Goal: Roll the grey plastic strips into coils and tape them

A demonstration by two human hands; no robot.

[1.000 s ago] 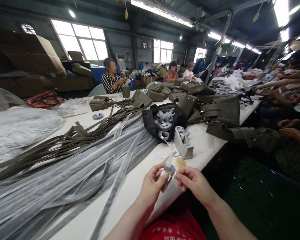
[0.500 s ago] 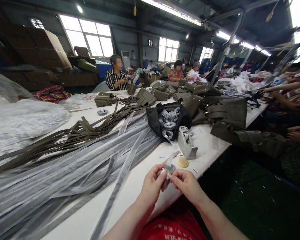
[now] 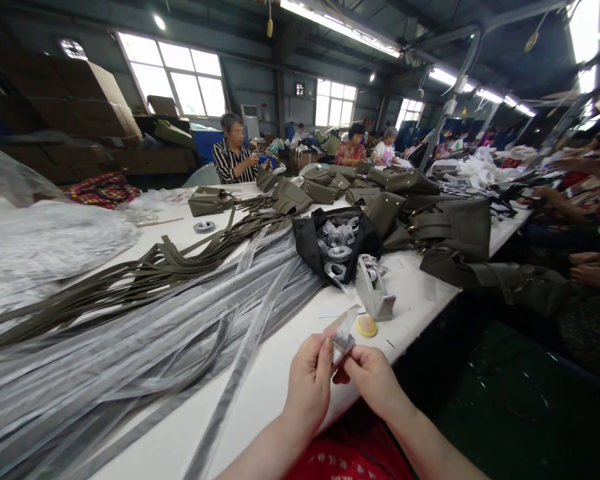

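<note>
Close to the near table edge, my left hand (image 3: 309,380) pinches a small grey piece with translucent film (image 3: 343,341), its thumb pointing up along the side. My right hand (image 3: 375,380) is closed at the lower right end of the same piece, fingertips pressed together. What exactly the piece is I cannot make out, as fingers cover part of it. Just beyond the hands lies a round yellow-rimmed disc (image 3: 366,325). Behind that stands a pale tape dispenser (image 3: 377,293).
A black bag (image 3: 307,247) holds several grey coiled rolls. Long film-wrapped grey straps (image 3: 180,320) and olive straps (image 3: 165,260) spread over the left of the white table (image 3: 275,387). Olive handbags (image 3: 450,227) are heaped at right. A person in stripes (image 3: 233,160) sits across.
My left hand has turned, bringing its thumb upright, and the grey piece has shifted slightly right and tilted. My right fingers have moved to its lower end. The view has shifted slightly.
</note>
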